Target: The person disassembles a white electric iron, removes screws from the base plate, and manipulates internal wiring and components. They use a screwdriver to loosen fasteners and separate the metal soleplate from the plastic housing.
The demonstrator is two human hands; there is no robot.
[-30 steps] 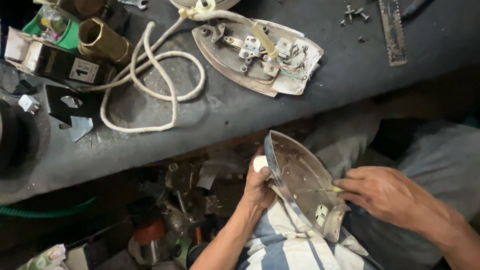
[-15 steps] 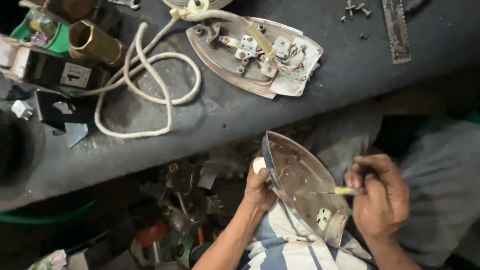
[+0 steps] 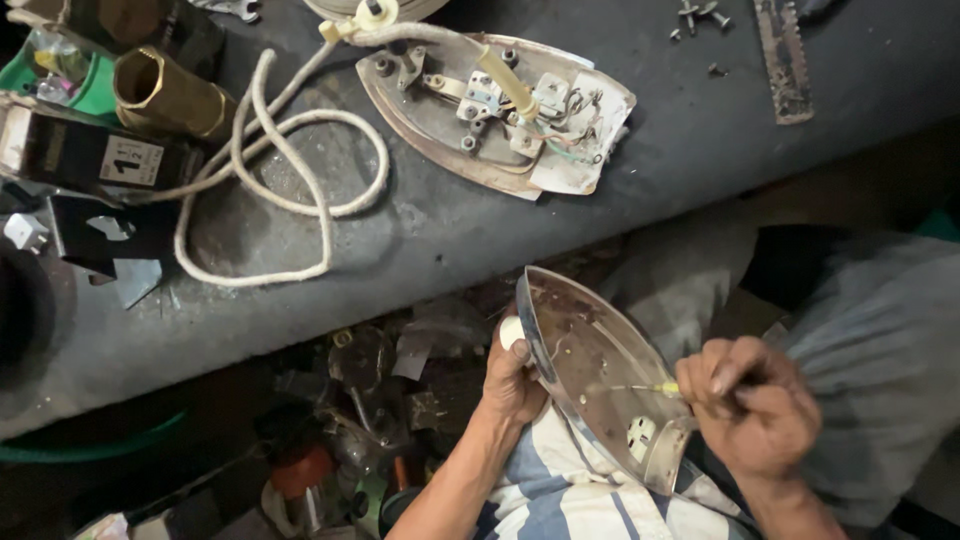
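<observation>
My left hand (image 3: 513,375) grips the pointed end of a metal iron cover (image 3: 590,375), held hollow side up over my lap. My right hand (image 3: 755,405) is closed on a small screwdriver with a yellow handle (image 3: 660,388), its thin shaft reaching into the cover's hollow. On the grey workbench (image 3: 700,150) above lies an opened iron soleplate (image 3: 480,120) with exposed terminals, wires and a white insulating sheet. A white fabric cord (image 3: 290,190) loops from it across the bench.
A brass fitting (image 3: 165,95), a black box with a label (image 3: 90,160) and a green tray (image 3: 90,85) sit at the bench's left. Loose screws (image 3: 700,15) and a metal file (image 3: 780,60) lie top right. Cluttered parts fill the floor (image 3: 350,430) below.
My right hand has turned and closed more tightly around the screwdriver, rising over the cover's wide end. The view has shifted slightly; the cover stays in my left hand.
</observation>
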